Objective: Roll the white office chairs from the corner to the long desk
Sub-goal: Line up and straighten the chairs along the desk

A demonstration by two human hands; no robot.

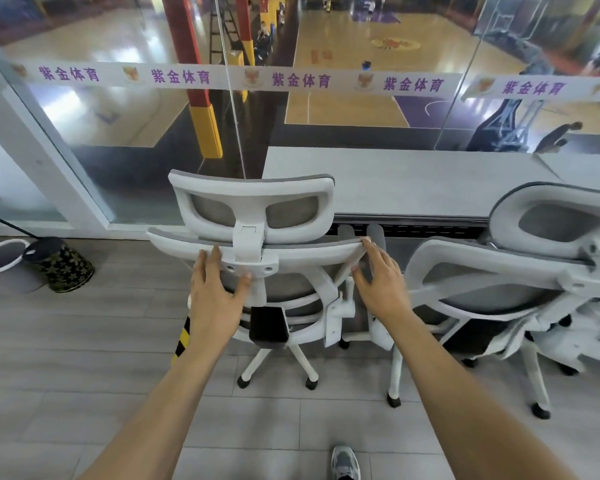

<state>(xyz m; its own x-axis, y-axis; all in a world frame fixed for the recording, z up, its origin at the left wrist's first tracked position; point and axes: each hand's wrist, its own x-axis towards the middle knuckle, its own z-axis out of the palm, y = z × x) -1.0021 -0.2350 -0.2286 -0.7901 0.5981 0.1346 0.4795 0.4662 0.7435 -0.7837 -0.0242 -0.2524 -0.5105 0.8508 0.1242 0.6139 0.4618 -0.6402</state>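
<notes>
A white office chair [253,199] stands at centre, back towards the viewer, facing the long grey surface [413,181] at 12 o'clock. The left hand [219,289] and right hand [381,282] rest on its backrest rail, each grip open with fingers straight. A second white chair [492,268] stands at 3 o'clock, and a black patterned bin [63,268] at 9 o'clock.
</notes>
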